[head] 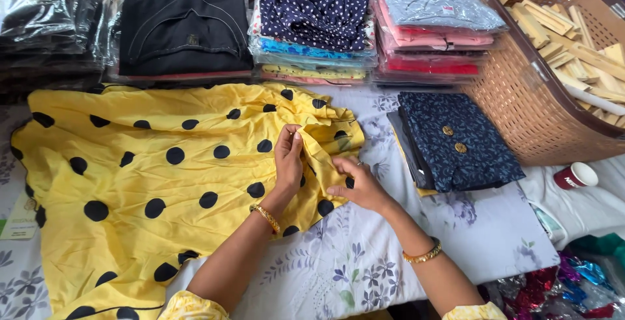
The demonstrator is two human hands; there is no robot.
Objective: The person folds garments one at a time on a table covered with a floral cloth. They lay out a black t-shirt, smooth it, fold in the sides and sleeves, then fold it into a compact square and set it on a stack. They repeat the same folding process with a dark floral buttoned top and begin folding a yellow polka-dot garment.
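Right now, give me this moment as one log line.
left hand: pinching yellow dotted cloth | right hand: holding its edge | folded navy garment beside | basket right

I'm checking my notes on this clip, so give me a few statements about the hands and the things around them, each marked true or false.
1. Both hands pinch the yellow dotted garment. True: left hand and right hand grip its edge.
2. The woven basket holds folded shirts. False: it holds wooden pieces.
3. A folded dark blue garment lies right of the hands. True.
4. The small red cup stands upright. False: it lies on its side.
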